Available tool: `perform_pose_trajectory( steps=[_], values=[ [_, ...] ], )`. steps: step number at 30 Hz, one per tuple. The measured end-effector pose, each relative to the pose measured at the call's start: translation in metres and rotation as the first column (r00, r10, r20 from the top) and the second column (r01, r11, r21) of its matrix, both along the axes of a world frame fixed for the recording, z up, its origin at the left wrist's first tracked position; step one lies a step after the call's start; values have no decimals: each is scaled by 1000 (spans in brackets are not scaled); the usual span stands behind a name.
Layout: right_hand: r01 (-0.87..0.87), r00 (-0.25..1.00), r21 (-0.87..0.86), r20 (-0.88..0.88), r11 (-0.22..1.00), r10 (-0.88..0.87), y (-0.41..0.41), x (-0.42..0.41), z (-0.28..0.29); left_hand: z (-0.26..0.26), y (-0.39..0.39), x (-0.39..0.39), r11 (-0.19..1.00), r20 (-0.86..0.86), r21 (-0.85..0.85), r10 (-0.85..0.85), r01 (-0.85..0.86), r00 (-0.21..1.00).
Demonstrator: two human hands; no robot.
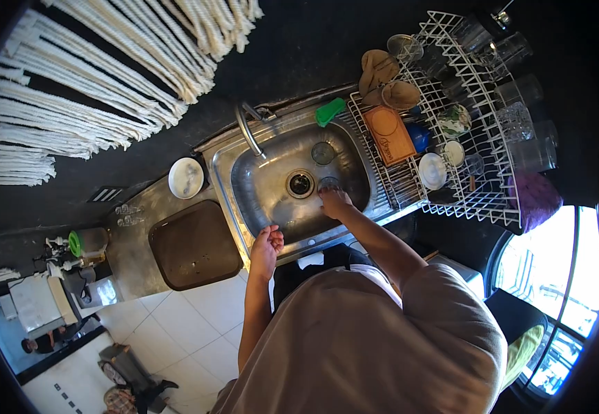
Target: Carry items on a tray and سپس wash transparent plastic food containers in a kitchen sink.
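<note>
Below me is a stainless steel sink with a drain in its bottom. My right hand reaches into the basin, its fingers on a clear drinking glass right of the drain; the fingers partly hide the glass. Farther back in the basin stands a second clear glass. My left hand hovers by the sink's front left edge, fingers curled in, with nothing visible in it. A curved metal faucet reaches over the basin from the back; whether water runs is hard to tell.
A green sponge or cloth lies on the back rim. On the right, a white wire dish rack holds glasses, cups and a wooden board. Left are a white bowl and a brown tray. White rope fringe hangs upper left.
</note>
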State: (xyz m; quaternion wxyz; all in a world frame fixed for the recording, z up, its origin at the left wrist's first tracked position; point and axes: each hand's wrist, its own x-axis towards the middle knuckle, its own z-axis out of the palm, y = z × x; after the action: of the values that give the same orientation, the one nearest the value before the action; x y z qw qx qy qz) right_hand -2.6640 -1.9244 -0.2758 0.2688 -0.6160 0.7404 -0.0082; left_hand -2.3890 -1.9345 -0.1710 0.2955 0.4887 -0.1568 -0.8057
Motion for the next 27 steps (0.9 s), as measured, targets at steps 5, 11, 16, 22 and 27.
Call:
perform_pose_trajectory(
  steps=[5,11,16,22,27],
  values=[
    [-67,993,177,-84,982,83,-18,-13,-44,-4,21,-22,998,51,41,37,-39,998],
    [-9,994,95,-110,995,20,-20,-11,-44,-1,26,-45,997,57,38,67,-69,996],
    [-110,993,126,49,986,104,-34,-26,7,-48,10,-50,966,377,-84,-197,245,905],
    [-271,902,-207,286,940,323,-1,-29,138,-30,-30,-99,937,-87,136,-312,322,946],
    [-533,772,-341,178,775,610,3,-6,145,-70,-31,-82,992,-498,-21,-121,127,859]
  ],
)
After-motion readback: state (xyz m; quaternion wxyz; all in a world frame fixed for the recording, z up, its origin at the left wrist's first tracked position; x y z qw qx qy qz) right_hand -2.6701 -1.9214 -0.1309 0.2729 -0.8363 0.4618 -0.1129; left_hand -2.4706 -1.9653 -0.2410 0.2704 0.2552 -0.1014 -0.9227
